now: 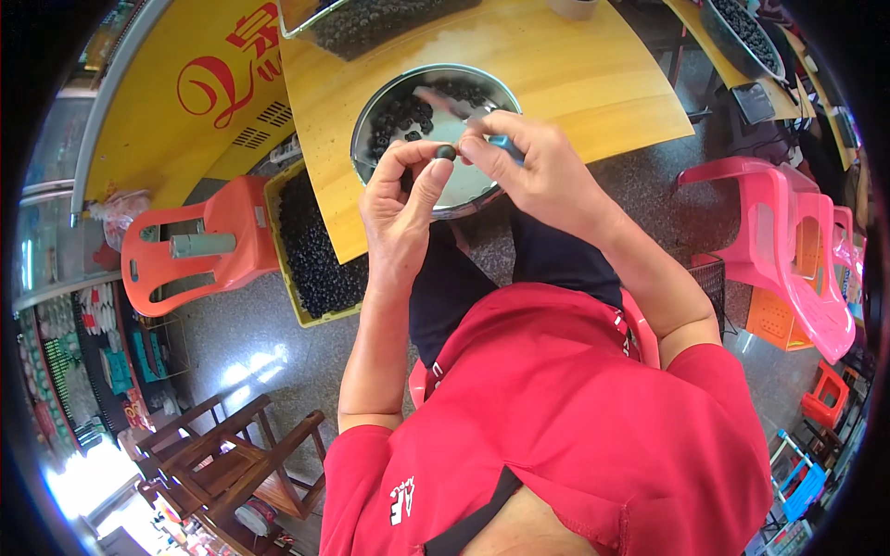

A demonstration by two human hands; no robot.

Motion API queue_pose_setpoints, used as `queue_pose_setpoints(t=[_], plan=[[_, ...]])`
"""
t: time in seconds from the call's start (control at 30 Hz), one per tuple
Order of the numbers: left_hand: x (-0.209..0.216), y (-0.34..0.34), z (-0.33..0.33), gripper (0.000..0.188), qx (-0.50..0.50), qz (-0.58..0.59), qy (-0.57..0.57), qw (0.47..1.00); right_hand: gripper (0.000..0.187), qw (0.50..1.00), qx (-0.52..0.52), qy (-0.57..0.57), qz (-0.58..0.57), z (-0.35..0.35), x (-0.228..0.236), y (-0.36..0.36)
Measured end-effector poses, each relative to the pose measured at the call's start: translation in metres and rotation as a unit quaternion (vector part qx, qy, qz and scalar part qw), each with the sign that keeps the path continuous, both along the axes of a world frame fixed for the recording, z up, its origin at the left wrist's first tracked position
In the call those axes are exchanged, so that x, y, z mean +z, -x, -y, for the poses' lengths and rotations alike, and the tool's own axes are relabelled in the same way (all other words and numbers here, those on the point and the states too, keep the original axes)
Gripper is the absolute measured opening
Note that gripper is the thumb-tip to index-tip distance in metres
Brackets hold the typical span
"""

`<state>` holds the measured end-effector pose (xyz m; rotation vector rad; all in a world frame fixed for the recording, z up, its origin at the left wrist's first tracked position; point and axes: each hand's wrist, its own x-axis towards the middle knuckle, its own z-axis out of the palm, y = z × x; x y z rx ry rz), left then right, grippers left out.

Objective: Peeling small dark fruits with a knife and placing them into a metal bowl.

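Left fingers: thumb and forefinger of the left hand (400,199) pinched narrow on a small dark round shell (446,152); other fingers curled loosely under.
Right fingers: the right hand (533,171) closed around a blue-handled tool (505,144); its pale tip runs up-left, blurred, over the bowl.
Shell position: held between both hands, above the near rim of the metal bowl (482,190), touching left fingertips; right fingertips just beside it.
Shell axis: too small and round to tell a long axis or which way it points.
Tool axis: lower-right to upper-left.
Hand pose: both forearms rise from the lower edge, wrists bent inward, hands meeting over the bowl.
Bowl: round, steel, on the near edge of the yellow table (593,74); dark shells heaped on its far-left side.
Crate: yellow box (311,246) full of dark shells, left of the table, beside an orange plastic stool (199,250).
Sign: yellow panel (185,102) at upper left, red script and characters, slanted.
Chairs: pink plastic chairs (797,250) at right, well apart.
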<state>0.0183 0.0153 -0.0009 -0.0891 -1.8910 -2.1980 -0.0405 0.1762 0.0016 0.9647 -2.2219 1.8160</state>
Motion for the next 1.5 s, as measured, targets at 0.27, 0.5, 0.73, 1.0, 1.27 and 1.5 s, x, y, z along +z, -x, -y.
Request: queue_pose_setpoints(t=[0.27,0.5,0.73,1.0,1.27,1.5], plan=[[-0.001,0.0,0.0,0.015,0.001,0.019,-0.006,1.0,0.011,0.979,-0.038,-0.147,-0.139,-0.004,0.007,-0.008],[-0.003,-0.001,0.001,0.015,0.005,0.025,-0.013,1.0,0.011,0.971,-0.05,-0.18,-0.149,-0.005,0.004,-0.006],[-0.004,-0.002,0.005,0.015,-0.013,0.016,-0.056,0.998,0.01,0.968,-0.058,-0.191,-0.155,-0.003,-0.003,-0.003],[-0.002,-0.001,0.002,0.013,0.001,-0.018,-0.057,0.998,0.022,0.993,0.035,-0.045,0.104,-0.004,0.016,-0.001],[-0.008,0.002,0.006,0.015,0.03,-0.065,0.096,0.993,0.033,0.98,0.051,0.005,0.193,0.0,0.014,-0.004],[-0.011,0.004,0.007,0.017,-0.009,-0.093,0.025,0.995,0.036,0.93,0.154,0.036,0.333,-0.005,0.022,-0.005]])
